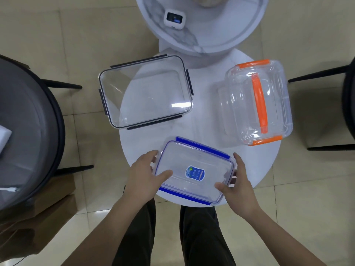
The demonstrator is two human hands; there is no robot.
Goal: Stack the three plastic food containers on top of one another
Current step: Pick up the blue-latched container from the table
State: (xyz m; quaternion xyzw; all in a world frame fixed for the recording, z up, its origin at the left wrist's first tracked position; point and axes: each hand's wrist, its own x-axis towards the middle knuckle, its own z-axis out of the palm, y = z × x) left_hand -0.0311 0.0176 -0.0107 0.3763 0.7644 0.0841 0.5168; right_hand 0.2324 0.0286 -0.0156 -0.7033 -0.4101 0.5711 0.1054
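Head view, blue-clipped container (194,170), long axis left-right, tilted, both hands gripping ends.

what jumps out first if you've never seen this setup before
The orange-handled container at the round white table's right edge draws the eye first. Next come both hands, left hand and right hand, gripping the ends of the blue-clipped container at the near edge. A black-clipped container overhangs the far left.

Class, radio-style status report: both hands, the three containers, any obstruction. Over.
Left hand and right hand gripping clear blue-clipped container. Clear black-clipped container and orange-handled container apart on round white table, unstacked. Nothing between.
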